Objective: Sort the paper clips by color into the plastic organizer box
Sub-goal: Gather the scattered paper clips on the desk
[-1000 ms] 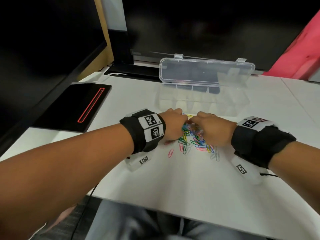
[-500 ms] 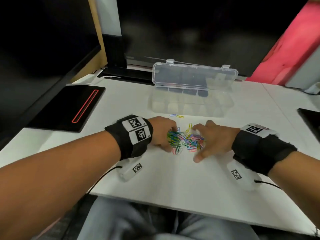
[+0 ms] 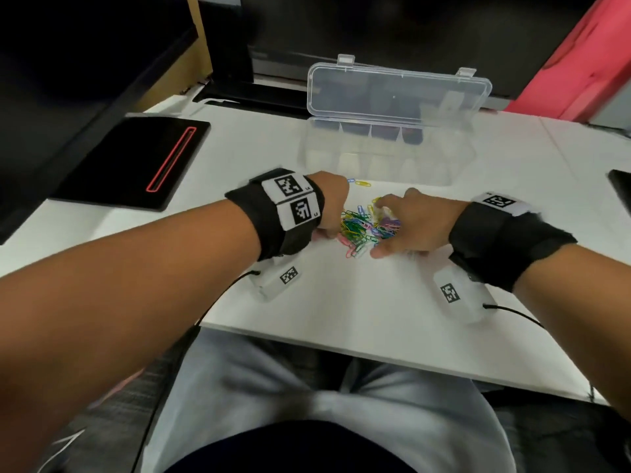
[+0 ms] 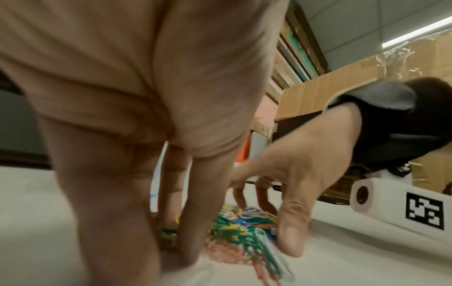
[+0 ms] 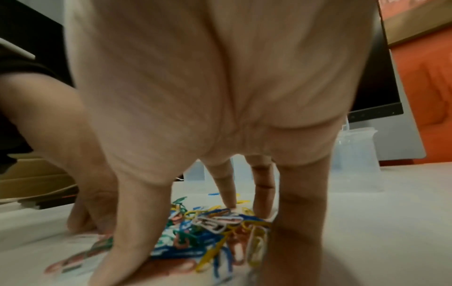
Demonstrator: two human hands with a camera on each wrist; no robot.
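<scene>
A heap of paper clips (image 3: 363, 230) in mixed colours lies on the white table (image 3: 341, 302), just in front of the clear plastic organizer box (image 3: 386, 158). The box's lid (image 3: 399, 93) stands open and its compartments look bare. My left hand (image 3: 333, 230) sets straight fingers down on the table at the heap's left edge (image 4: 234, 232). From the right, my right hand (image 3: 386, 233) spreads its fingers over the heap (image 5: 208, 232), tips touching clips and table. Neither hand pinches a clip. One blue and one yellow clip (image 3: 358, 182) lie apart near the box's front wall.
A black pad with a red line (image 3: 136, 162) lies at the left. A dark monitor stands behind the box and a red object (image 3: 580, 63) at the back right. A black item (image 3: 621, 189) pokes in at the right edge. The table's front edge (image 3: 375, 353) is close to my lap.
The scattered clips have been raked into a tighter heap. My hands, bunched together a second ago, now stand on either side with the right fingers spread. Two clips stayed behind near the box.
</scene>
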